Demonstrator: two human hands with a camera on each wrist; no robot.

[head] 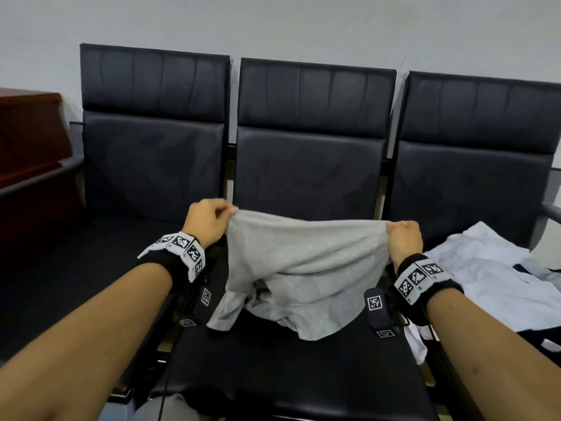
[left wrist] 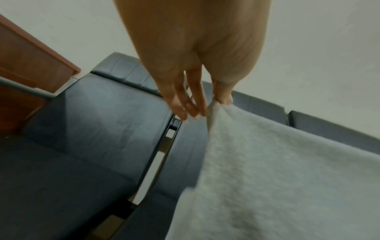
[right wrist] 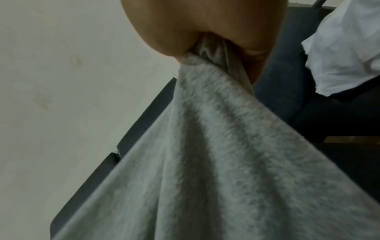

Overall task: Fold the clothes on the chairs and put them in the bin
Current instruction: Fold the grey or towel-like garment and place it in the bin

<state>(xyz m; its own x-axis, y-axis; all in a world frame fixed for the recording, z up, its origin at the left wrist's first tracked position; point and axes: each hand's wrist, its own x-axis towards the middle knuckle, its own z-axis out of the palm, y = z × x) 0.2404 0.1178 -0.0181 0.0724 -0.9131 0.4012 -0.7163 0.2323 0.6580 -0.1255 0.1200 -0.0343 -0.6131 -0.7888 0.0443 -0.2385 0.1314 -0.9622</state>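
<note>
A grey fleece garment [head: 303,268] hangs between both hands over the middle black chair [head: 303,360], its lower part crumpled on the seat. My left hand [head: 209,220] pinches its upper left corner between thumb and a finger. In the left wrist view the other fingers [left wrist: 185,104] point loosely down beside the grey garment [left wrist: 277,170]. My right hand [head: 402,238] grips the upper right corner in a fist. In the right wrist view the bunched grey garment [right wrist: 216,146] comes out of the right hand [right wrist: 205,32]. No bin is in view.
A white garment [head: 491,275] lies crumpled on the right chair [head: 473,183], partly over something dark. The left chair [head: 127,238] has a bare seat. A brown wooden cabinet [head: 27,132] stands at the far left. A pale wall is behind the chairs.
</note>
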